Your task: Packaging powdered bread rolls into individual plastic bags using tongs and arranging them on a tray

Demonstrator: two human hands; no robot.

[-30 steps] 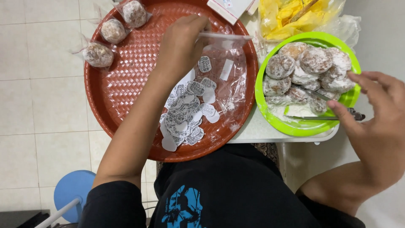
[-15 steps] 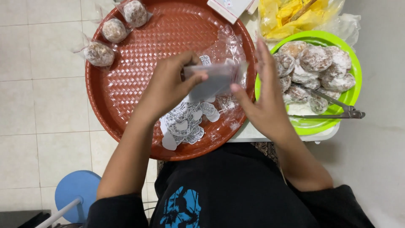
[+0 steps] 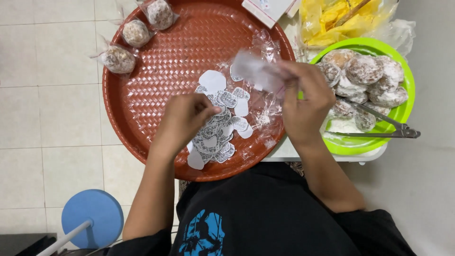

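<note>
At the tray's (image 3: 142, 95) ten o'clock edge lie three wrapped balls (image 3: 118, 59), brown and speckled, each in clear film twisted at the ends; they run from ten toward twelve o'clock along the rim. The tray is round, red-brown, with a woven pattern.

Near its centre, spreading toward six o'clock, sits a heap of small paper labels (image 3: 219, 124). They are white with grey print, rounded or heart-like in shape, some lying blank side up.

The left hand (image 3: 182, 118) hovers over the heap, fingers curled down with the tips among the labels; whether it pinches one cannot be told.

At the tray's three o'clock edge lie loose clear bags (image 3: 265, 111), crumpled and glossy. Above them, toward two o'clock, the right hand (image 3: 305, 97) pinches a clear bag (image 3: 253, 71) between thumb and fingers. The bag is blurred, pale and see-through, stretched toward the tray's centre. The hands are apart.

At the tray's one o'clock edge a white box (image 3: 268, 8) is cut off by the frame. Right of it is a yellow bag (image 3: 332, 21), wrinkled and see-through.

Beside the tray at three o'clock stands a green bowl (image 3: 405, 102) on a white table (image 3: 289, 150), filled with powdered balls (image 3: 367, 71). Metal tongs (image 3: 379, 128) rest across its lower rim.

Toward seven o'clock from the tray, on the tiled floor, is a blue stool (image 3: 92, 218).
</note>
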